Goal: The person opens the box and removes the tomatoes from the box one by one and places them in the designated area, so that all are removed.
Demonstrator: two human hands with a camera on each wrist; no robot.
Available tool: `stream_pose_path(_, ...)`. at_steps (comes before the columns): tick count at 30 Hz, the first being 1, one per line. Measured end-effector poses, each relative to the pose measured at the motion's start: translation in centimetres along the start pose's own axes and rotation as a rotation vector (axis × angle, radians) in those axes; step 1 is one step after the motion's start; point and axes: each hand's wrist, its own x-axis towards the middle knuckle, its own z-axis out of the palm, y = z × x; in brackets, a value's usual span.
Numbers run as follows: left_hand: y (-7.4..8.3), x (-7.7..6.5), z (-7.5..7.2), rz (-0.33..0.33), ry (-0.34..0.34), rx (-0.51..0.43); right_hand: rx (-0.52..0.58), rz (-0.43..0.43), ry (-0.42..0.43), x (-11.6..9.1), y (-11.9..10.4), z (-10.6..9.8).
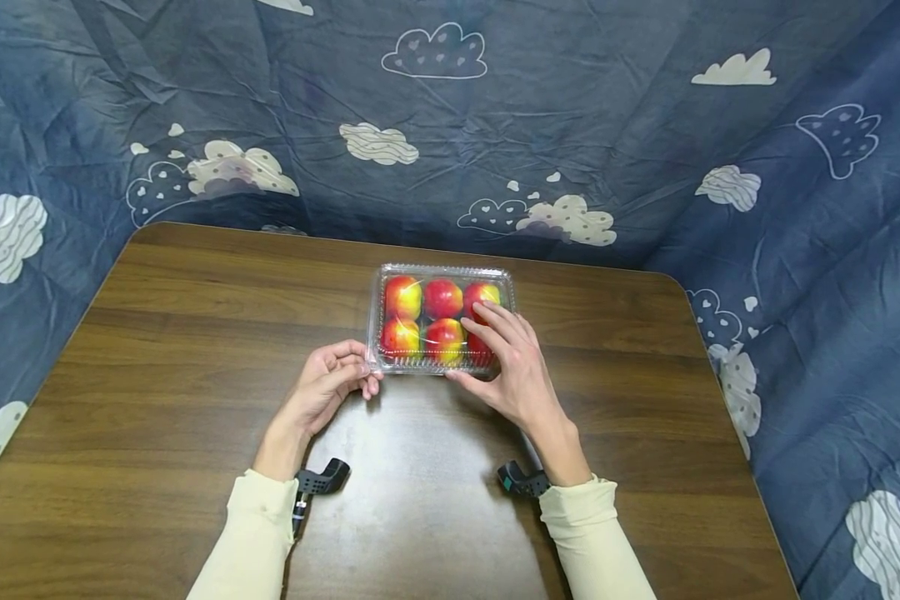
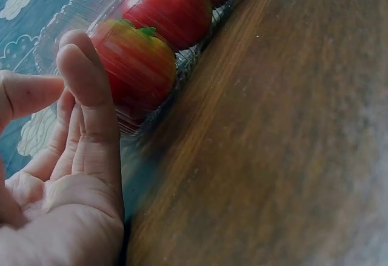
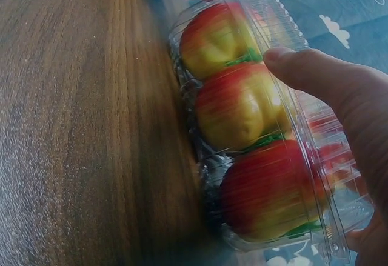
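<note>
A clear plastic clamshell box [image 1: 377, 321] lies on the table with its lid down. Inside sit several red-and-yellow fruits [image 1: 445, 340], peach-like with green leaves in the right wrist view. At the box's front left corner, my left hand [image 1: 328, 385] pinches the rim between thumb and fingers; in the left wrist view the fingers hide the pinched spot. My right hand [image 1: 513, 367] spreads over the right part of the lid. Its thumb [image 3: 309, 72] touches the lid's front edge, while the other fingers reach across the top and partly cover the right-hand fruits.
The brown wooden table [image 1: 195, 400] extends around the box, and its far edge runs just behind it. A blue cloth [image 1: 435, 183] with white clouds hangs behind and on both sides. Each wrist wears a black camera mount, one on the left [image 1: 322, 477] and one on the right [image 1: 522, 481].
</note>
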Motion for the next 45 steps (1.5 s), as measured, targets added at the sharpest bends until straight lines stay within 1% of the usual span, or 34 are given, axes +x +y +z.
stream_pose_path(6,0.0,0.1,0.0,0.018,-0.009,-0.004,0.003,0.002,0.002,0.0,0.0,0.0)
stream_pose_path(18,0.0,0.1,0.2,0.011,0.016,0.02,0.009,0.003,-0.002,0.0,0.0,0.0)
stream_pose_path(25,-0.1,0.1,0.2,0.024,-0.003,0.037,-0.002,0.014,-0.012,0.0,-0.1,-0.1)
stream_pose_path(30,0.0,0.1,0.3,0.008,-0.006,0.046,-0.005,0.016,-0.009,0.0,-0.2,-0.2)
stream_pose_path(34,0.0,0.1,0.3,0.0,-0.004,0.042,-0.006,0.009,-0.004,0.0,-0.3,-0.2)
stream_pose_path(39,-0.1,0.2,0.3,0.006,-0.014,0.024,-0.012,0.002,0.002,0.2,-0.5,-0.4)
stream_pose_path(45,-0.1,0.1,0.3,0.022,-0.014,0.015,-0.025,0.025,-0.008,0.5,-1.0,-1.0)
